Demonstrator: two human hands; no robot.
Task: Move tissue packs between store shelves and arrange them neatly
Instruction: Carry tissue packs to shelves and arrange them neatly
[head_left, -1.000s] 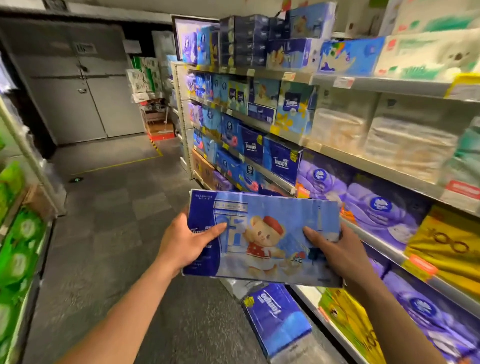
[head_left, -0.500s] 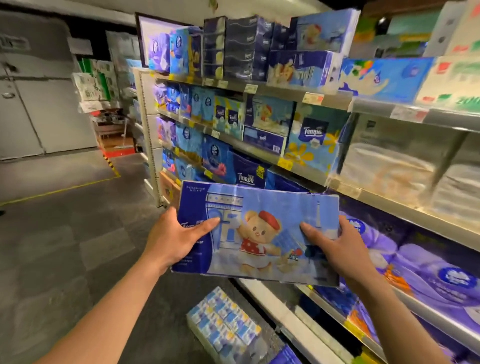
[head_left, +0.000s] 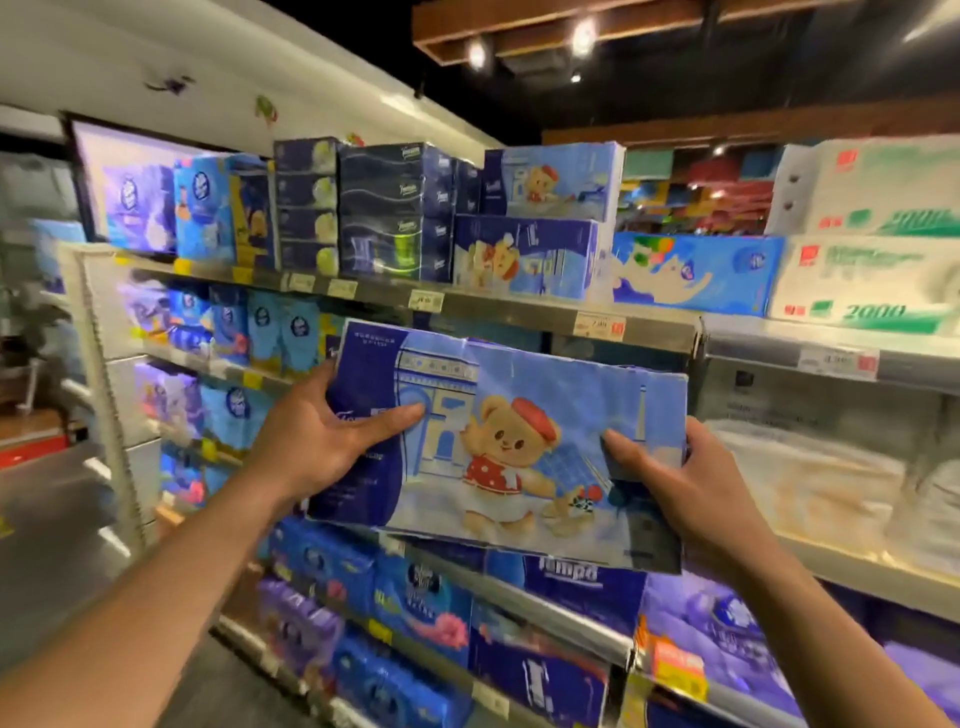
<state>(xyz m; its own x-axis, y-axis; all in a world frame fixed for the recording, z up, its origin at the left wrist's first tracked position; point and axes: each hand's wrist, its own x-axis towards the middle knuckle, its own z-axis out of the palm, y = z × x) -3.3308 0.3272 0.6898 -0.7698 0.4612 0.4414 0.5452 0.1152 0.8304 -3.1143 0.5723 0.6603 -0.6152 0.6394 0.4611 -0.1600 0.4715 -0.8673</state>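
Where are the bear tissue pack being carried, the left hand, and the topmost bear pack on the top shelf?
held bear tissue pack (head_left: 514, 441), head view, on the printed bear's face.
left hand (head_left: 317, 441), head view, back of the hand.
topmost bear pack (head_left: 558, 182), head view, its front face.

Sole view: head-worn, wide-angle.
Set at head height, facing forward at the shelving (head_left: 519, 312) from an oblique angle, with the shelf run receding to the left down the aisle. Pitched high enough to catch the ceiling lights (head_left: 582, 36) along the top edge. Close range: takes in both forearms rising from the bottom edge, with left hand (head_left: 322, 441) and right hand (head_left: 696, 493) gripping the tissue pack (head_left: 519, 395) at mid-frame, within arm's reach of the shelf fronts. Marked lens curvature and blur toward the borders.
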